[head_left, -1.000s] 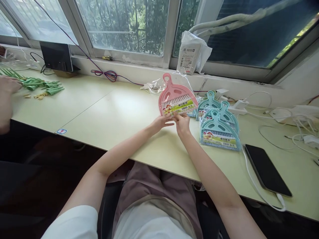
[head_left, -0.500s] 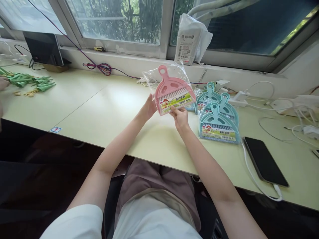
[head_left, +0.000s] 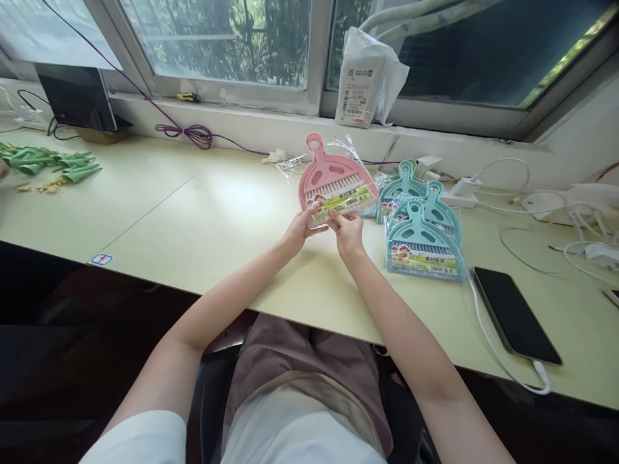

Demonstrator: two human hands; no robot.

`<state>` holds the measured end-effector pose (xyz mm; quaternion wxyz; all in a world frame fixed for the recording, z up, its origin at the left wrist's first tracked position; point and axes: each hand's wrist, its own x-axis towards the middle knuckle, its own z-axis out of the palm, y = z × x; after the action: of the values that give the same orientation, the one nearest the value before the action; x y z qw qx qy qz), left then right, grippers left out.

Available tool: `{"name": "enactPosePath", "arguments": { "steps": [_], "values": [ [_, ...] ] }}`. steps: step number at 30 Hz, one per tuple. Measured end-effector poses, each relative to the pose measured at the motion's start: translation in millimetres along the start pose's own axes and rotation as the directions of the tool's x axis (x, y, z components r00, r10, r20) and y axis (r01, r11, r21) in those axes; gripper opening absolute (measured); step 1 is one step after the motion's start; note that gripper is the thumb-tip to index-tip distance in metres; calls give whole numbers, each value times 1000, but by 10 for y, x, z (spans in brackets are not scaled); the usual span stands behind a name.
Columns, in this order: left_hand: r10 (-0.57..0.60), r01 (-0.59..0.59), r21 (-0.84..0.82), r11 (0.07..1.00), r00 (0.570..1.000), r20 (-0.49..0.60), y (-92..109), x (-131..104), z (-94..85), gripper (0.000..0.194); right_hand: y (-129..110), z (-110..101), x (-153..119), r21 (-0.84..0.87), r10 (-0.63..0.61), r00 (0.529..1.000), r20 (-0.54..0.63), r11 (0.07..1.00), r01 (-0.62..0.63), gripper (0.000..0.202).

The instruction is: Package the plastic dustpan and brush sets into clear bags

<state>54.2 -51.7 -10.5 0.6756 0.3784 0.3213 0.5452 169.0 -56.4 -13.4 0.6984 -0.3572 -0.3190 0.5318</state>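
Observation:
A pink dustpan and brush set [head_left: 333,171] in clear plastic wrap is held tilted above the table, its printed label facing me. My left hand [head_left: 298,231] grips its lower left corner, thumb on the front. With fingers pinched on the bottom edge near the label, my right hand [head_left: 348,233] holds it as well. Just to the right lie several teal wrapped dustpan sets [head_left: 423,238], overlapping one another; the pink set covers part of the pile's left side.
A black phone [head_left: 515,316] on a white cable lies at the right front. White cables and adapters [head_left: 563,200] spread behind it. Green wrapped items [head_left: 48,161] lie far left by a tablet [head_left: 75,96]. A boxed package [head_left: 362,84] stands on the sill.
My left hand has moved from the pink set's left side down to its lower left corner. The loose plastic above the handle has drawn back. The view has shifted slightly.

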Motion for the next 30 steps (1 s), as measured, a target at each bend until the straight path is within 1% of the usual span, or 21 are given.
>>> {"name": "enactPosePath", "arguments": {
  "steps": [6,9,11,13,14,15,16,18,19,21,22,24,25,27,28,30],
  "values": [
    [37,-48,127,991,995,92,0,-19,-57,53,-11,37,-39,30,-7,1000,-27,1000,8,26],
    [-13,-18,186,982,986,166,-37,-39,-85,54,-28,29,-27,74,-9,999,-45,997,13,29],
    [-106,30,278,960,960,260,-59,-53,-92,53,-54,5,4,100,9,997,-72,995,-2,30],
    [-200,66,349,935,909,366,-67,-51,-95,50,-84,-27,43,110,22,995,-93,994,-12,30],
    [-222,71,360,930,891,397,-62,-40,-96,49,-98,-43,62,112,20,995,-95,994,-10,30],
    [-220,70,356,932,889,401,-50,-24,-99,48,-109,-57,76,114,14,996,-87,993,-4,30],
    [-190,56,337,940,905,380,-30,-2,-102,48,-115,-66,85,117,6,997,-71,993,3,29],
    [-66,-12,257,966,954,292,33,47,-111,48,-107,-66,82,114,1,999,-36,993,3,28],
    [0,-53,196,979,966,257,75,70,-119,50,-92,-56,70,107,10,1000,-17,994,-8,27],
    [107,-121,50,991,969,223,165,100,-142,56,-44,-21,28,78,46,999,21,996,-47,28],
    [137,-136,-15,991,968,210,204,106,-156,58,-16,0,1,59,66,997,38,996,-69,29],
    [154,-141,-92,986,976,155,248,103,-182,57,38,41,-52,21,99,992,72,995,-101,33],
    [148,-137,-108,985,983,107,247,97,-190,53,59,55,-74,3,105,991,85,994,-106,35],
    [108,-107,-114,988,994,7,202,80,-187,46,81,68,-99,-19,96,992,87,995,-94,36],
    [88,-90,-114,989,996,-22,164,69,-175,44,82,65,-100,-21,81,994,76,997,-80,36],
    [60,-62,-114,992,998,-23,80,34,-136,41,69,44,-81,-12,46,998,52,999,-45,35]
  ]
}}
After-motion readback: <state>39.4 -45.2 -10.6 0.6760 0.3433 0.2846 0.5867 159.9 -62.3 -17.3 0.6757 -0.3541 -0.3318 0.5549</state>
